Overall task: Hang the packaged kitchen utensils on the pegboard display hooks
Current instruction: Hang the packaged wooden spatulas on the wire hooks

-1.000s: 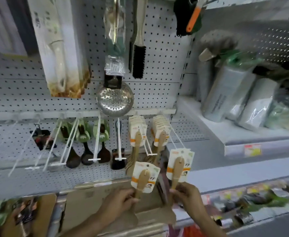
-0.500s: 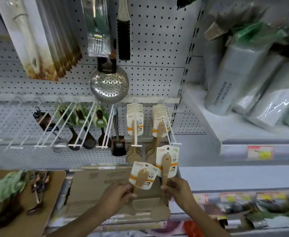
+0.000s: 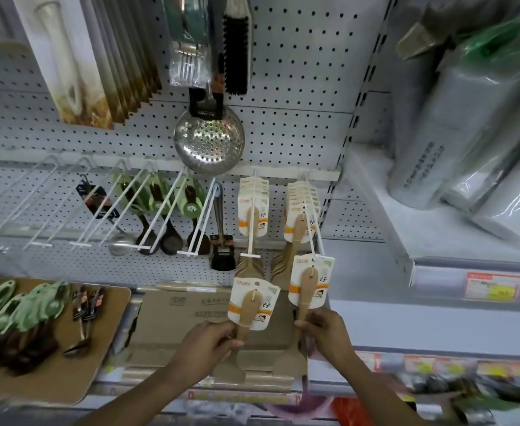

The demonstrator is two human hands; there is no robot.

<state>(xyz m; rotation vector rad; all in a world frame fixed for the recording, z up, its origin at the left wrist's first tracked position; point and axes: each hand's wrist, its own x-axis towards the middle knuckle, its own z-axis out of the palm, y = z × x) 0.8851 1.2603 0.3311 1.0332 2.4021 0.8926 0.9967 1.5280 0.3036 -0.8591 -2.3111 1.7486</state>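
My left hand (image 3: 204, 344) grips the handle of a carded wooden spatula (image 3: 252, 304), held upright below the hooks. My right hand (image 3: 326, 332) pinches the handle of a second carded wooden spatula (image 3: 309, 282), whose card top touches the tip of the right white hook (image 3: 315, 238). That hook carries several of the same spatulas (image 3: 298, 210). A neighbouring hook (image 3: 251, 229) to its left holds another stack of spatulas (image 3: 251, 207). Both hooks stick out from the white pegboard (image 3: 298, 72).
A steel skimmer (image 3: 209, 139), a black brush (image 3: 236, 44) and boxed goods hang higher up. Ladles and dark spoons (image 3: 160, 210) hang on hooks at the left. A cardboard box (image 3: 184, 305) lies under my hands, a board with green-carded utensils (image 3: 22, 312) at the left, wrapped rolls (image 3: 467, 118) on the right shelf.
The view has come closer to the hooks. My right hand has lifted its spatula up until the card meets the right hook's tip; my left hand has kept its spatula low.
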